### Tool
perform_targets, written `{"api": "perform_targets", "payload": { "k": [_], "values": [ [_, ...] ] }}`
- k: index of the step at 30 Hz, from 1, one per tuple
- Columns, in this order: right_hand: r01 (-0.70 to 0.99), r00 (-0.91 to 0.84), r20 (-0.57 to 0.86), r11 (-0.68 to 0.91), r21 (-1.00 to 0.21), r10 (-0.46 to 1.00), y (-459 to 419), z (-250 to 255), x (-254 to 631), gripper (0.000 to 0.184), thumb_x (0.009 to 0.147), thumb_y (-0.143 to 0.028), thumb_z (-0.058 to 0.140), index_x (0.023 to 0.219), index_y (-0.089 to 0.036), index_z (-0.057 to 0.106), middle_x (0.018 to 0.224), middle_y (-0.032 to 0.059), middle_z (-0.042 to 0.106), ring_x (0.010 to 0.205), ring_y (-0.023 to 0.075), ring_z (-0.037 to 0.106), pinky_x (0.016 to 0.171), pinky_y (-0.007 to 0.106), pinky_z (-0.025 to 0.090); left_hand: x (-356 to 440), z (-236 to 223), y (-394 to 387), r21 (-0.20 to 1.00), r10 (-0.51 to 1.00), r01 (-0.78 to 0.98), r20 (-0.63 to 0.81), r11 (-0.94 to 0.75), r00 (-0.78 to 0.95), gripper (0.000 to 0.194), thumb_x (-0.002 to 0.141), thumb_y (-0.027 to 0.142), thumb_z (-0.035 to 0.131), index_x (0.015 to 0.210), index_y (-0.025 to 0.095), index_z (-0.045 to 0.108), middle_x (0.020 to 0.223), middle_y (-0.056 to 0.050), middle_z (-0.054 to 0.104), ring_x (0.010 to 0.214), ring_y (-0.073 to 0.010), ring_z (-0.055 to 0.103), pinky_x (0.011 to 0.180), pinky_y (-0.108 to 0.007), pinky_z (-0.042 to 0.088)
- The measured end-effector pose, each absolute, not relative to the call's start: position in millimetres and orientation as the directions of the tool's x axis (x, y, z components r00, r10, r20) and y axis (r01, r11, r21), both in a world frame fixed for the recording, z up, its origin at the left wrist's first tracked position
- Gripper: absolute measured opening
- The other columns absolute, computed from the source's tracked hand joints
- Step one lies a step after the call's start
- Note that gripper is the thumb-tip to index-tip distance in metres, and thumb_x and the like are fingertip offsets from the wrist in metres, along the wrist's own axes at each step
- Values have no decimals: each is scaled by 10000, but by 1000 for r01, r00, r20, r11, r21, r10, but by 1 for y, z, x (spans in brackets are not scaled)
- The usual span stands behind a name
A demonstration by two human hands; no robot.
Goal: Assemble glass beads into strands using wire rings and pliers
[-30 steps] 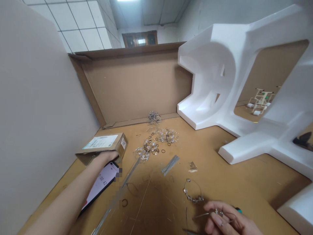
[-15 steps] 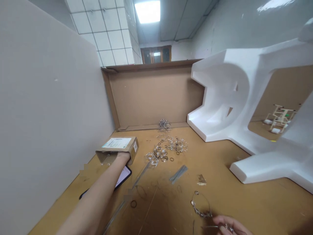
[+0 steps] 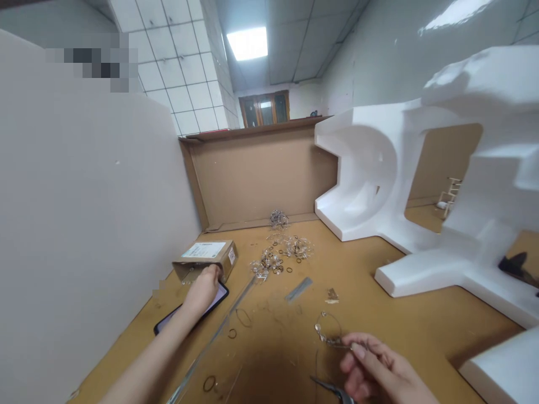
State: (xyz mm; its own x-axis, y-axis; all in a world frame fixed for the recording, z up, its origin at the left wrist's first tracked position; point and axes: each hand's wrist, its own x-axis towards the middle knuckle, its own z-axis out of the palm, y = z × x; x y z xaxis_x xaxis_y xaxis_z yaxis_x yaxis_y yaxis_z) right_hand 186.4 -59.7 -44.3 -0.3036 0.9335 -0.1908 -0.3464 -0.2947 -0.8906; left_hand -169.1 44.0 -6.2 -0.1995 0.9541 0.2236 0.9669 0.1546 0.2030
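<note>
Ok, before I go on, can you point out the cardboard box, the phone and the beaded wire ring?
Cardboard box (image 3: 229,266): head view, on its right side wall.
Phone (image 3: 216,297): head view, on the exposed screen.
Beaded wire ring (image 3: 319,330): head view, on its beaded left side.

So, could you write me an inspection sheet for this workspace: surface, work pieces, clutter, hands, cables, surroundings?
Surface: brown tabletop, scuffed.
Work pieces: beaded wire ring near the right fingertips; labelled cardboard box, its open end facing the wearer.
Clutter: pile of clear beaded pieces, grey wire bundle, loose dark ring, phone, pointed tool, probably pliers.
Hands: left hand at the box opening, grip unclear; right hand pinching thin wire.
Cables: nothing seen.
Surroundings: cardboard panel behind, white moulded form right, pale partition left, ceiling light on.
</note>
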Motion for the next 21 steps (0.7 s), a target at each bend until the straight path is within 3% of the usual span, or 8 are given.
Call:
{"api": "perform_targets", "payload": {
  "k": [4,9,15,19,21],
  "values": [
    [-461,-372,-208,-374,-805,905,-65,-40,183,231,705,-382,602,773,-174,528,741,24,617,523,123,576,475,245,435,-102,-10,5,193,976,979,219,-60,16,293,864,181,252,923,143,537,942,-102,606,876,-168,567,768,-245,397],
    [-477,-362,-187,-354,-805,913,-71,-36,180,170,741,-320,548,769,-153,538,720,20,600,522,107,569,492,237,441,-21,-37,-14,168,964,956,153,-242,217,252,840,133,302,939,186,528,962,-80,590,804,-166,581,723,-262,399],
    [-467,-355,-157,-320,-824,922,-67,-36,183,240,804,-376,457,814,-147,529,651,15,578,520,121,573,504,255,439,5,-46,-13,135,939,933,132,-334,317,232,833,150,327,907,158,547,926,-91,561,700,-170,576,663,-282,410],
    [-468,-339,-150,-305,-829,929,-68,-32,185,231,813,-358,449,814,-140,523,661,23,579,532,125,574,525,269,444,3,-40,-16,123,919,919,178,-374,351,257,849,214,323,871,177,577,915,-85,541,866,-204,522,753,-307,390],
    [-477,-327,-140,-292,-829,934,-69,-30,186,225,811,-354,456,814,-138,519,665,25,578,536,125,573,533,273,448,-1,-37,-16,225,906,890,253,-396,340,264,845,239,342,885,193,599,915,-82,537,922,-210,488,799,-322,372]
  ]
}}
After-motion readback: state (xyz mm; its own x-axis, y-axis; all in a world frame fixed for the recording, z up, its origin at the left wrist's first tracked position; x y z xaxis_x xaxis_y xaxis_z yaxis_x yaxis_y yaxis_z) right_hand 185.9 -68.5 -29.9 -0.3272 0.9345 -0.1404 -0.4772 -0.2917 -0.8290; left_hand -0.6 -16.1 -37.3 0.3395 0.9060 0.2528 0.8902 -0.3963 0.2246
